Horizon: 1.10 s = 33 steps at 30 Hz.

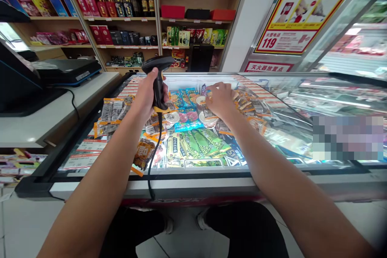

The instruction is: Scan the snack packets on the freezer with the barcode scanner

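My left hand [148,92] is wrapped around the handle of a black and yellow barcode scanner [158,84], held up above the freezer's glass lid. Its cable [155,153] hangs down over the front edge. Farther right, my right hand [222,98] is bent over a small clear snack packet [207,111], its fingertips partly hidden. Orange-edged snack packets [246,102] lie around that hand, and more packets [111,113] form a pile left of the scanner. One orange packet [143,153] rests nearer the front, beside my left forearm.
Through the freezer's glass show green ice-cream wrappers [201,141] and white cups [208,119]. A counter [60,105] with a black scale [69,70] stands at left. Shelves [121,18] of bottles and boxes line the back. Another glass-topped freezer section [290,137] extends right.
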Each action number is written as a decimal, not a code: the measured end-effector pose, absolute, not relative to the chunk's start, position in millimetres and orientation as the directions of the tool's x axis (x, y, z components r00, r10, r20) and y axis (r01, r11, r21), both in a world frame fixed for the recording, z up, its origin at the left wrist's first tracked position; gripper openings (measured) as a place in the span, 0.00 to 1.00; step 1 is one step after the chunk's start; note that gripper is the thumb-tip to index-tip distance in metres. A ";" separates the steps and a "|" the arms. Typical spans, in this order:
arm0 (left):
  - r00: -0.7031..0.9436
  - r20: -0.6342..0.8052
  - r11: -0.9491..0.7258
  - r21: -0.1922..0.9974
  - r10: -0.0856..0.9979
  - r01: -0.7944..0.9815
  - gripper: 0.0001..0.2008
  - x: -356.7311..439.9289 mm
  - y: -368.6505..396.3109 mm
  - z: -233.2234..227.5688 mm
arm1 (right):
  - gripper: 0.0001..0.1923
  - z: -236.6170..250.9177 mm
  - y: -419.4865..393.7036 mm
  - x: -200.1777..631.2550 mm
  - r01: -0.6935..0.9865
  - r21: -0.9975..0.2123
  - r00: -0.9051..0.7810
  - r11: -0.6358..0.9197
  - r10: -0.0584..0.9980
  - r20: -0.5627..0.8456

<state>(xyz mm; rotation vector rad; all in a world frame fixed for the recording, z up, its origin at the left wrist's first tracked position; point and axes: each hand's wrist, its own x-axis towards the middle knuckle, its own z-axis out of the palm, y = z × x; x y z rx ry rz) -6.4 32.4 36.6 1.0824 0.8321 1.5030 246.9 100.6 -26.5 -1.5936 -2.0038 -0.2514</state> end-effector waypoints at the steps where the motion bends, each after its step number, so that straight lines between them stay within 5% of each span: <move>1: -0.064 0.190 -0.200 0.911 0.980 -0.361 0.22 -9.3 34.7 36.4 | 0.20 -31.2 99.4 235.1 0.909 -0.185 -0.231 0.374 0.820 0.524; 5: -0.116 0.147 -0.181 0.900 0.982 -0.396 0.23 -11.6 39.3 33.0 | 0.27 -51.8 86.4 179.1 0.756 -0.097 -0.550 0.648 0.708 0.443; 10: -0.136 0.107 -0.154 0.902 0.985 -0.404 0.23 -5.5 37.2 32.5 | 0.20 -67.6 79.2 151.1 0.666 -0.131 -0.588 0.734 0.626 0.512; 13: -0.132 0.090 -0.136 0.905 0.987 -0.402 0.23 -3.8 35.7 33.8 | 0.15 -64.4 86.5 160.8 0.537 -0.362 -0.473 0.762 0.627 0.619; 15: -0.112 0.089 -0.128 0.905 0.990 -0.406 0.23 -2.6 34.7 33.8 | 0.09 -58.0 92.7 170.3 0.397 -0.612 -0.268 0.684 0.724 0.636; 18: -0.045 0.079 -0.091 0.903 0.996 -0.420 0.24 3.6 31.3 31.6 | 0.04 -44.4 101.0 186.9 -0.050 -0.921 0.048 0.387 0.922 0.384; 21: 0.137 0.063 -0.002 0.914 0.989 -0.405 0.24 16.3 23.5 26.3 | 0.09 -28.9 106.0 209.9 -0.534 -0.842 -0.013 0.078 0.995 0.100; 23: 0.299 0.071 0.042 0.933 0.951 -0.358 0.23 26.2 16.3 20.8 | 0.12 -19.5 107.2 227.7 -0.689 -0.723 -0.140 -0.042 0.987 0.076; 26: 0.489 0.104 0.032 0.964 0.866 -0.263 0.23 37.5 5.9 10.3 | 0.13 -9.1 107.4 251.2 -0.747 -0.662 -0.201 -0.055 0.968 0.147; 33: 0.686 0.029 0.008 0.999 0.727 -0.050 0.25 38.3 1.0 -4.9 | 0.08 0.2 108.4 270.4 -0.646 -0.763 -0.200 0.026 0.959 0.203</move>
